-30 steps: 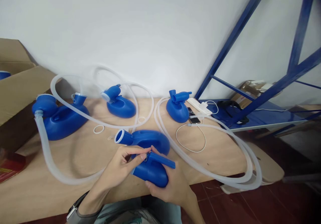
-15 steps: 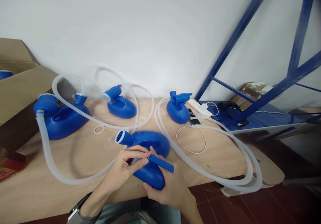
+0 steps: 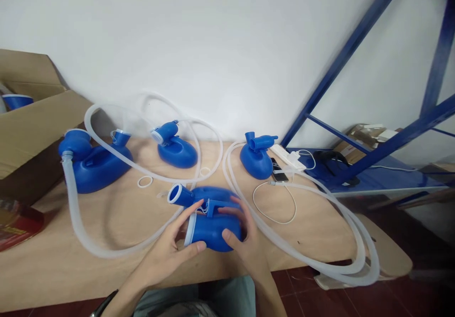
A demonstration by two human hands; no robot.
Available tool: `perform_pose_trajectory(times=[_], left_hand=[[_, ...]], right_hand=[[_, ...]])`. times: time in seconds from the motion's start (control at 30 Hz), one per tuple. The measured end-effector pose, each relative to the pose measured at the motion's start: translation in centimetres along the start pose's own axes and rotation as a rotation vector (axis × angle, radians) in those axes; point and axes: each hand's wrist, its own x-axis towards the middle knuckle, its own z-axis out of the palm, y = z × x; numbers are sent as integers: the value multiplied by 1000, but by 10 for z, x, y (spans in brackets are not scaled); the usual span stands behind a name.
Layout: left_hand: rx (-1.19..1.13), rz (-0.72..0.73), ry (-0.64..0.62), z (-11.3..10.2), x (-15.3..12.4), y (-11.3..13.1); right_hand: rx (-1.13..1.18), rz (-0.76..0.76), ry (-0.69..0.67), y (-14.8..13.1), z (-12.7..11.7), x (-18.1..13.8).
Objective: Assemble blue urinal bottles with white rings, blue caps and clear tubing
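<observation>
Both my hands hold a blue plastic urinal cup (image 3: pixel 213 231) on its side just above the table's front edge. My left hand (image 3: pixel 168 246) is closed round its white-rimmed left end, thumb below and index finger near the blue clip. Around the rounded right end, my right hand (image 3: pixel 249 241) grips with its thumb on the near side. A blue handle bracket (image 3: pixel 223 205) sticks up from the cup's top. Right behind it lies a blue urinal bottle (image 3: pixel 213 193), partly hidden, its white-rimmed neck (image 3: pixel 175 194) pointing left.
Other blue bottles stand at the left (image 3: pixel 101 170), centre back (image 3: pixel 177 152) and right back (image 3: pixel 256 160). Clear hoses (image 3: pixel 81 227) loop across the table. A white ring (image 3: pixel 145 181), a phone (image 3: pixel 280 171), a power strip (image 3: pixel 286 156), an open carton (image 3: pixel 35 132) and a red-labelled jar (image 3: pixel 17 224) lie around.
The cup has turned so its white rim faces left and its bracket is on top. My right hand has shifted to its right end; my left fingers have moved from the bracket to the rim.
</observation>
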Motion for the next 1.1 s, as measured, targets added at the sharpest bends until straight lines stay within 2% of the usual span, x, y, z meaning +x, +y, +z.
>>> perform_pose_trajectory(times=[0.07, 0.17, 0.27, 0.37, 0.47, 0.57, 0.7, 0.8, 0.87, 0.93, 1.0, 1.1], left_hand=[[-7, 31, 122, -6, -1, 0], [-134, 41, 382, -23, -1, 0], [-294, 54, 633, -53, -6, 3], [-365, 89, 792, -88, -16, 7], [-376, 100, 905, -119, -28, 6], [-357, 126, 1017, -138, -33, -1], [-306, 89, 1039, -145, -27, -14], [-243, 54, 1035, -144, -19, -22], [-229, 48, 1041, -143, -14, -27], [-225, 34, 1064, -144, -11, -34], [-212, 27, 1076, -146, -9, -42], [-150, 53, 1088, -145, -6, -49]], right_hand=[[28, -49, -41, 0, 1, 2], [47, -89, -74, 1, -1, 8], [-163, -112, -13, 5, -6, 17], [-459, -211, 68, 12, -7, 30], [-699, -338, 8, 23, 1, 47], [-847, -415, -79, 36, 11, 64], [-850, -403, -143, 43, 19, 85], [-729, -359, -152, 37, 15, 98], [-589, -313, -84, 34, 2, 103], [-512, -238, 35, 39, -24, 103], [-598, -148, 137, 54, -58, 94], [-927, -58, 178, 91, -104, 66]])
